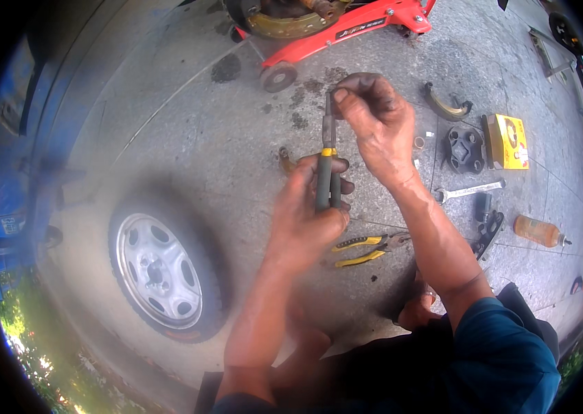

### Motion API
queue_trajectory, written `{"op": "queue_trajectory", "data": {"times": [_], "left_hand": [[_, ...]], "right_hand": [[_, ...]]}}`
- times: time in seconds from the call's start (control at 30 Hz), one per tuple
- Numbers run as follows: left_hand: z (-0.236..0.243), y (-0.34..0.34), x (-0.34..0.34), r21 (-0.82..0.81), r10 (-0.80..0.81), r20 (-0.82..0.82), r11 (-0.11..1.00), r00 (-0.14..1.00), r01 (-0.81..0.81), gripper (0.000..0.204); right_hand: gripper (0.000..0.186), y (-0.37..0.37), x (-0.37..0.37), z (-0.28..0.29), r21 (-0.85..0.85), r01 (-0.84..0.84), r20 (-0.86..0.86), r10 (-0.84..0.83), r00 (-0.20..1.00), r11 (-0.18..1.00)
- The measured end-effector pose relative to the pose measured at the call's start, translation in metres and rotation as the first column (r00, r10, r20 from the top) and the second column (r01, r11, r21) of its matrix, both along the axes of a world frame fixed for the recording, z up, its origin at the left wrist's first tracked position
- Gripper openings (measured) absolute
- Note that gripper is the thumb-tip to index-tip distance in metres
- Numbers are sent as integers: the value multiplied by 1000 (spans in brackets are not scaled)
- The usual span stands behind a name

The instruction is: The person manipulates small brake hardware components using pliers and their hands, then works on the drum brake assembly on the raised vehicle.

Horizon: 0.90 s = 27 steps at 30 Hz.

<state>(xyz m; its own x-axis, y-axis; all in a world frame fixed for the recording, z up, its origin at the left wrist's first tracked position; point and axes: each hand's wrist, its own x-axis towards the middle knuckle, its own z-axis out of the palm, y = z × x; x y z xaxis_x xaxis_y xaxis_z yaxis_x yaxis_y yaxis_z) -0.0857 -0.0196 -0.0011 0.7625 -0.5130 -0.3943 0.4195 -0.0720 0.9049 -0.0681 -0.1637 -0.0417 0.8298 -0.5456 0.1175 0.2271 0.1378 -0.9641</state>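
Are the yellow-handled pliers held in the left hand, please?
No, the yellow-handled pliers lie on the ground, while the left hand holds gray-handled pliers.

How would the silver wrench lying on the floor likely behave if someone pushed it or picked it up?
The wrench is probably stiff, since it looks like solid metal. Lying flat on the floor, it would likely slide rather than roll when pushed. Its long, slim shank suggests it may swivel if nudged near one end.
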Motion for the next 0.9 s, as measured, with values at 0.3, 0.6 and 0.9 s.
{"op": "queue_trajectory", "data": {"times": [0.3, 0.6, 0.9], "left_hand": [[-7, 5, 2, 113, -105, 118, 989, 987, 92, 52], [-1, -1, -3, 237, -26, 260, 971, 965, -37, 42], [-13, 4, -5, 197, -96, 348, 980, 933, 28, 45]], "right_hand": [[8, 0, 3, -1, -28, 30, -23, -31, 999, 999], [9, 2, 5, 1, -12, 36, -37, -36, 999, 999], [9, 6, 8, 0, -5, 18, 43, -18, 999, 1000]]}}
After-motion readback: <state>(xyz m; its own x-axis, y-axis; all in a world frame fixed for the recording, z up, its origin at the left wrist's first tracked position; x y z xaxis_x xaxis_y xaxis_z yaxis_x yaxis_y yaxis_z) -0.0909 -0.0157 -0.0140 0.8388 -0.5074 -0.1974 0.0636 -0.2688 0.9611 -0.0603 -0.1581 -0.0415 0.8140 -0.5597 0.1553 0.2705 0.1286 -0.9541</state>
